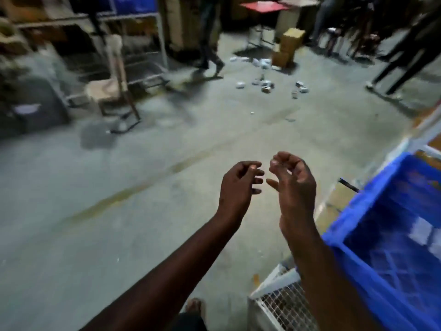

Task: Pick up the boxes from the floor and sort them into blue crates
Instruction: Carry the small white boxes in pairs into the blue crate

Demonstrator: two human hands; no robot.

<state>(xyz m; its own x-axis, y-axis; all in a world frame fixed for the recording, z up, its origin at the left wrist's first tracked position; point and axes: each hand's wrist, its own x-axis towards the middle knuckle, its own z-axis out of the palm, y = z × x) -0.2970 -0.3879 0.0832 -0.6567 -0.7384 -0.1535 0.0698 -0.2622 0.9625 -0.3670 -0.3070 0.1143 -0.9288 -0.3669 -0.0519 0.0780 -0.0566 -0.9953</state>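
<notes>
My left hand (238, 185) and my right hand (292, 185) are raised side by side over the concrete floor, fingers curled and apart, holding nothing. A blue crate (353, 225) stands at the right, just beside my right forearm, with a few pale boxes (422, 229) blurred inside it. Several small white and grey boxes (267, 86) lie scattered on the floor far ahead, well beyond both hands. The whole view is motion-blurred.
A wire-mesh rack (281, 304) supports the crate at lower right. A wooden chair (114, 91) and metal shelving (143, 44) stand at the left. Stacked cardboard cartons (288, 46) sit at the back. People's legs (210, 56) show far ahead and at the right (393, 75).
</notes>
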